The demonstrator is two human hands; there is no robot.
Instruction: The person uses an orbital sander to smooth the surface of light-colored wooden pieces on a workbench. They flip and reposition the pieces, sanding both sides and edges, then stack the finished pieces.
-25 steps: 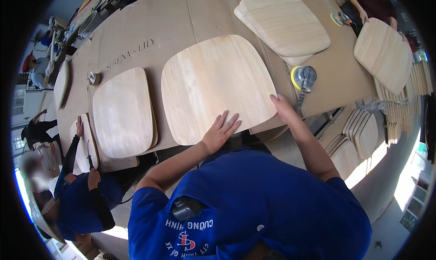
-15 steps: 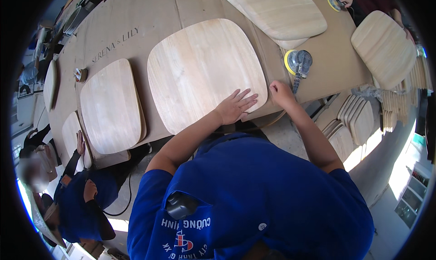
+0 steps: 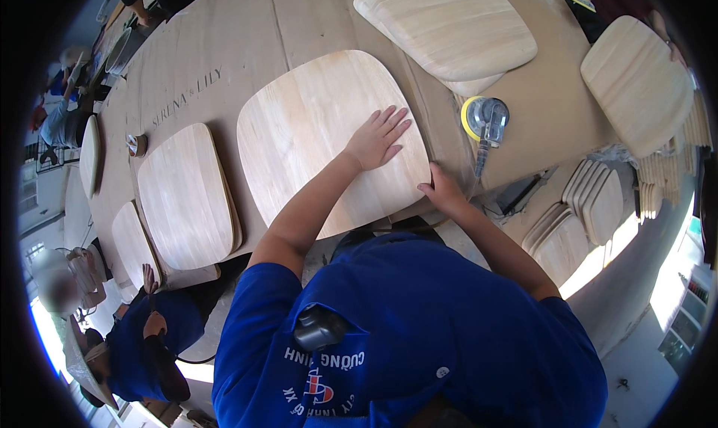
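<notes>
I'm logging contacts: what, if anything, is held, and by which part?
The left grip lies flat on the rounded wooden panel; the right grip touches its right edge; whether it holds is unclear.

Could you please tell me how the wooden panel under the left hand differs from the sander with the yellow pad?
The wooden panel is broad, flat and pale, whereas the sander is bulkier in shape and dark grey with a yellow pad. The panel is far larger than the sander. The left hand rests on the panel and the right hand is at its edge; neither touches the sander. Both things lie on the brown table covering.
</notes>
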